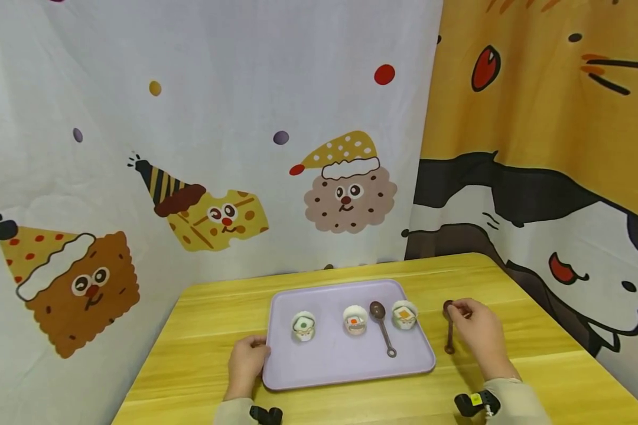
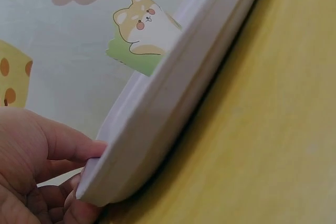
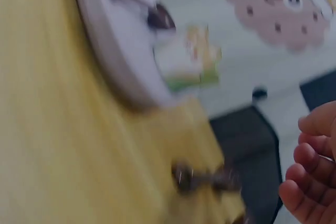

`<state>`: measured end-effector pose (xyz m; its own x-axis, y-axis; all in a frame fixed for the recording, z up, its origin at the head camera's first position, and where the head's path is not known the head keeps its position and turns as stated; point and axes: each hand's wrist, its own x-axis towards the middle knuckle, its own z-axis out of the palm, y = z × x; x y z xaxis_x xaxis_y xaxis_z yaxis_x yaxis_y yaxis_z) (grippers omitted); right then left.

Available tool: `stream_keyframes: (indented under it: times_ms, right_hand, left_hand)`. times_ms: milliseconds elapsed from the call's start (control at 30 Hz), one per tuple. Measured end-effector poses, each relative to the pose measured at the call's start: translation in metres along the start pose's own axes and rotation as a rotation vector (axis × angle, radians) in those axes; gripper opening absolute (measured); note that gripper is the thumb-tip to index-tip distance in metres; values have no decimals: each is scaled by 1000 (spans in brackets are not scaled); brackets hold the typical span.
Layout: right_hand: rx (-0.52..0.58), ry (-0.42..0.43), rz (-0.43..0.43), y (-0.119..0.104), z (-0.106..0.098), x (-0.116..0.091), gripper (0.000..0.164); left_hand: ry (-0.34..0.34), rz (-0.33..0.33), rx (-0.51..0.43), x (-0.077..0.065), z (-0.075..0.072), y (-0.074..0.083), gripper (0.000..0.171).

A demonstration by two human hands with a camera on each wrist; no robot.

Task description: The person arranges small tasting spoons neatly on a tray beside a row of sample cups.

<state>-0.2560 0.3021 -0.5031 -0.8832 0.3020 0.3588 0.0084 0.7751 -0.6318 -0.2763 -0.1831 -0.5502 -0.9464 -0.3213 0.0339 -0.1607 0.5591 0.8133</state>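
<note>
At the left edge of a lilac tray (image 1: 345, 360), my left hand (image 1: 246, 363) pinches the rim. In the left wrist view the thumb lies over the tray wall (image 2: 163, 103) and the other fingers are below it. My right hand (image 1: 478, 330) is by the bowl end of a brown spoon (image 1: 449, 336) on the table. In the right wrist view its fingers (image 3: 310, 179) are loosely curled, apart from the blurred spoon (image 3: 205, 178), and nothing shows in them. Another brown spoon (image 1: 387, 339) lies on the tray between two small cups.
Three small printed cups with something inside stand on the tray: a left one (image 1: 303, 326), a middle one (image 1: 355, 320) and a right one (image 1: 404, 315). The tray rests on a yellow wood-grain table (image 1: 218, 313). A cartoon-print cloth (image 1: 218, 88) hangs behind.
</note>
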Motion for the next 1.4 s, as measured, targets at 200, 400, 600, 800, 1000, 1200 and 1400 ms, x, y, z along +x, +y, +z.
stream_keyframes:
  times_ms: [200,400,600,800,1000,1200,1400]
  right_hand:
    - [-21,82,174,48,-8,-2,30]
    - [-22,48,310,63,-11,-4,45]
    - [-89,-103,304,67,-15,-6,59]
    - [-130,-181,276,69,-17,-6,47]
    - [-139,-149,271,67,-15,-7,33]
    - [-120,-126,259,66,-14,-8,31]
    - [-77,-91,226,60,-21,-4,31]
  left_hand:
    - [-8,7,12,1,3,1,23]
    - [-2,5,29,1,3,4,22]
    - [-7,5,32,3,4,5,22]
    - [0,13,37,4,6,6,21]
    - [12,3,32,7,8,8,21]
    - [23,1,25,8,10,7,22]
    - [15,-1,18,7,10,6,24]
